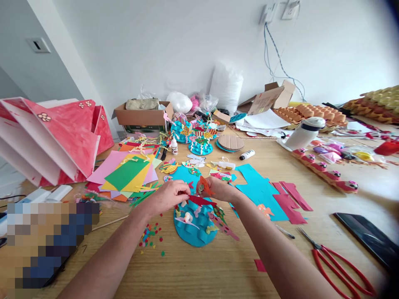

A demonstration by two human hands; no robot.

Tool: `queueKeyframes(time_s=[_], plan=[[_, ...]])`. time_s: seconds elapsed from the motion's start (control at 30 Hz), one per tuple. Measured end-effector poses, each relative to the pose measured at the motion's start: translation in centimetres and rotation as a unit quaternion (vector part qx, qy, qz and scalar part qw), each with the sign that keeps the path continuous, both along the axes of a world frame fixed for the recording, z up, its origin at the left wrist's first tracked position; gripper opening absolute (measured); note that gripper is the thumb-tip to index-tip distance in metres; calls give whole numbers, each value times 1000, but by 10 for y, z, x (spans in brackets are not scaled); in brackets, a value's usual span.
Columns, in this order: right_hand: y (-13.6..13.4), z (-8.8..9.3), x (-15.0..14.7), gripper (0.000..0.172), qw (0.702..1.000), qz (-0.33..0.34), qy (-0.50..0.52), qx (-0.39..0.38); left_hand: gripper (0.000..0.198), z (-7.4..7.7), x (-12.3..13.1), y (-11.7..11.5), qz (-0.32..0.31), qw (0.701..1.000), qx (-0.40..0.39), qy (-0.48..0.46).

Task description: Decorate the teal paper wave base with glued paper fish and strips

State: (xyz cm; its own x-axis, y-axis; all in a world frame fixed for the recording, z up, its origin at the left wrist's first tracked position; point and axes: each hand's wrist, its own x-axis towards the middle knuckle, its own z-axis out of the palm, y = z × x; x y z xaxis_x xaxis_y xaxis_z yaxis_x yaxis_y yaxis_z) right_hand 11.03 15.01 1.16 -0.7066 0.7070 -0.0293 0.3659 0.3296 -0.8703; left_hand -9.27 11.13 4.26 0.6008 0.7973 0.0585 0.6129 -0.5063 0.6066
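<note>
My left hand [165, 198] is closed in a pinch at the end of a red paper cutout [202, 201], which points right over a round blue base [195, 240]. Close beside it, the fingers of my right hand [221, 189] close around an orange paper fish [205, 187]. Blue paper loops cover the base, with a white bead-like ball [187, 217] and small paper shapes among them. A pink spotted paper strip [225, 227] sticks out past its right edge. My hands hide the far part of the base.
Coloured paper sheets [124, 176] lie left, blue paper [262, 193] and red scraps [289, 207] right. Red-handled scissors [336, 265] and a phone [368, 238] are at near right. Confetti dots [151, 234] lie left of the base. A glue bottle [173, 146] stands behind.
</note>
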Motion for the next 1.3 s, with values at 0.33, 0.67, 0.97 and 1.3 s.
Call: queueKeyframes(time_s=[0.33,0.67,0.97,1.3], plan=[[2,-12,-13,10,999,-12,-19,24,13,-5,-1,4,-10,1000,6,-3],[11,-5,9,5,996,-78,7,29,15,1,0,0,-2,1000,3,-1],[8,-13,16,4,992,-123,0,33,13,-1,0,1,2,1000,-6,-9],[-62,7,62,13,945,-311,-59,77,13,0,-1,2,-12,1000,5,-8]])
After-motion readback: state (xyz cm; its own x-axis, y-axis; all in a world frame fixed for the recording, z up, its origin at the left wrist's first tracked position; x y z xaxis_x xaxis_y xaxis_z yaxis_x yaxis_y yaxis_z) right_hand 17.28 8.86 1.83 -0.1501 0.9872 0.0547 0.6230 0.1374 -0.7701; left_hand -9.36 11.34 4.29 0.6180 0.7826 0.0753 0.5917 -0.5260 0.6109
